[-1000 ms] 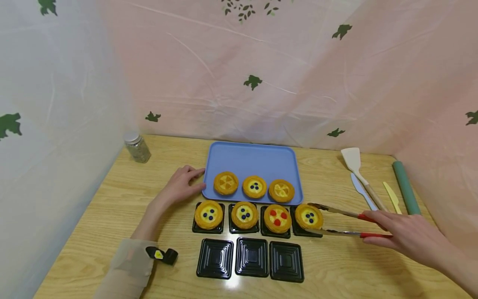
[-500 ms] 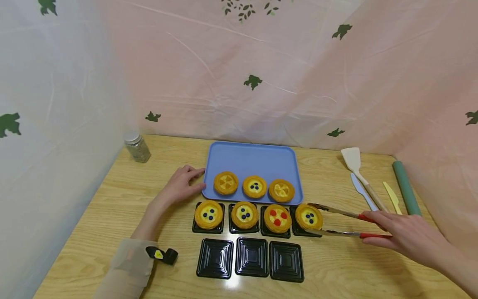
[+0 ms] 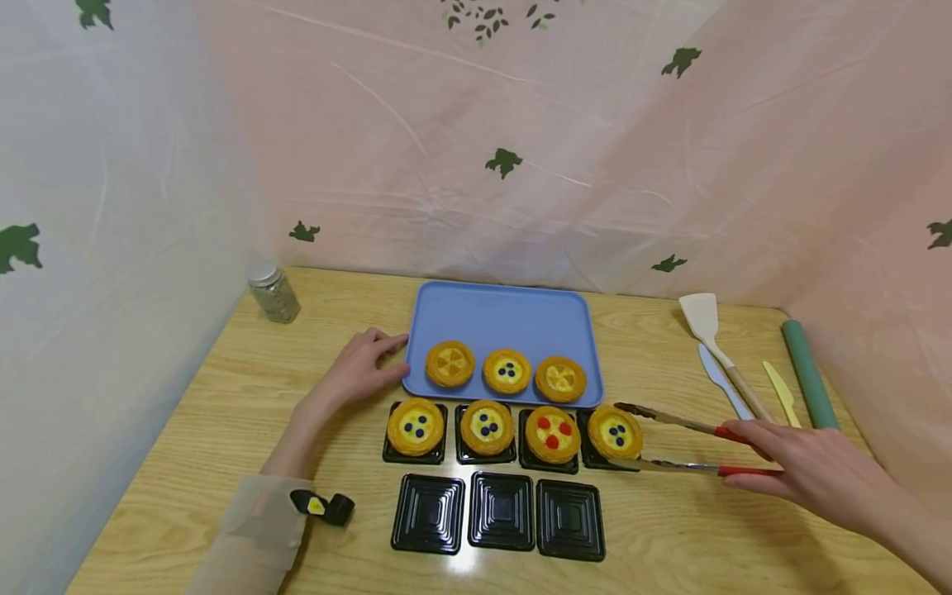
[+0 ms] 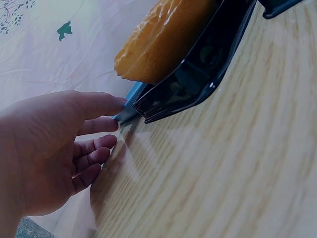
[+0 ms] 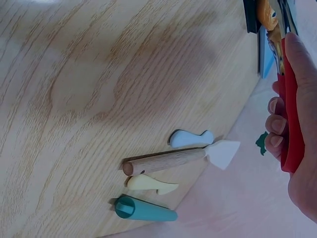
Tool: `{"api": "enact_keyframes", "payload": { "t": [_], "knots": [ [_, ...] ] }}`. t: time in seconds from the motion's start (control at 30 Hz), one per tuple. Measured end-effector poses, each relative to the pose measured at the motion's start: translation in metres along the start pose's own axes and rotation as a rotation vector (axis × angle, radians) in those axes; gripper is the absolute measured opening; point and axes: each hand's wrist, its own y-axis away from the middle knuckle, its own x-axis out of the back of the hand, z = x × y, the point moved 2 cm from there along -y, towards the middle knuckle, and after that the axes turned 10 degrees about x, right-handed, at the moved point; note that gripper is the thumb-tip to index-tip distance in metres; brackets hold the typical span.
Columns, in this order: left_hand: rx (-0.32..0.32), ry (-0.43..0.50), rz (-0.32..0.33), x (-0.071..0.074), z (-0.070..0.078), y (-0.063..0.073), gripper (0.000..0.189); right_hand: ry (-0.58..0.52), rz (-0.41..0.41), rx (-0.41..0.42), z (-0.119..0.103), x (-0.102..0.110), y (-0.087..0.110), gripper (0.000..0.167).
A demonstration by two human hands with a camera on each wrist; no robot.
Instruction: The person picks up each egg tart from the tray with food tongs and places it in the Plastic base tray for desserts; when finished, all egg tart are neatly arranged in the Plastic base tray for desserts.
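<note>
My right hand [image 3: 811, 471] grips red-handled tongs [image 3: 699, 426], also seen as red handles in the right wrist view. The tong arms are spread on either side of a tart [image 3: 615, 431] with blueberries, which sits on a black square tray at the right end of a row. Beside it in the row are a tart with red fruit [image 3: 553, 435] and two more blueberry tarts [image 3: 487, 428], each on a black tray. My left hand [image 3: 364, 368] rests with its thumb and forefinger at the left rim of a blue tray [image 3: 502, 318]; its other fingers are loosely bent.
Three tarts [image 3: 508, 372] lie along the blue tray's near side. Three bare black trays [image 3: 502, 511] form a front row. A jar [image 3: 273, 293] stands back left. To the right lie a spatula [image 3: 699, 318], a blue knife [image 3: 721, 378], a yellow knife [image 3: 781, 392] and a green cylinder [image 3: 809, 376].
</note>
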Motion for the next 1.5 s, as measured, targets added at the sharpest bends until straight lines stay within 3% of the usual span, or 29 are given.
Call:
{"api": "enact_keyframes", "payload": {
  "t": [0.33,0.57,0.7,0.87,1.03,1.2,1.33,1.5],
  "knots": [
    [-0.001,0.003,-0.003,0.001,0.001,0.0,0.059,-0.033,-0.023,-0.026,0.007,0.014,-0.006,0.062],
    [0.007,0.008,-0.002,0.0,0.001,0.0,0.059,-0.005,-0.032,-0.014,0.013,0.032,-0.031,0.062],
    [0.004,0.005,-0.003,-0.001,0.001,-0.001,0.059,0.024,-0.032,0.034,0.014,0.038,-0.059,0.061],
    [-0.003,-0.001,0.001,-0.002,0.0,-0.001,0.059,-0.011,-0.107,0.057,0.009,0.041,-0.107,0.061],
    [-0.009,-0.003,0.006,-0.001,0.0,0.0,0.058,-0.043,-0.153,0.099,-0.001,0.033,-0.162,0.068],
    [-0.003,0.0,0.0,-0.001,0.001,-0.001,0.059,-0.078,-0.159,0.184,-0.017,0.02,-0.209,0.063],
    [0.006,0.003,-0.002,-0.002,0.0,-0.001,0.059,-0.103,-0.181,0.245,-0.03,0.011,-0.234,0.061],
    [0.009,0.003,0.001,-0.002,-0.001,-0.001,0.058,-0.1,-0.206,0.281,-0.042,0.002,-0.252,0.066]
  ]
}}
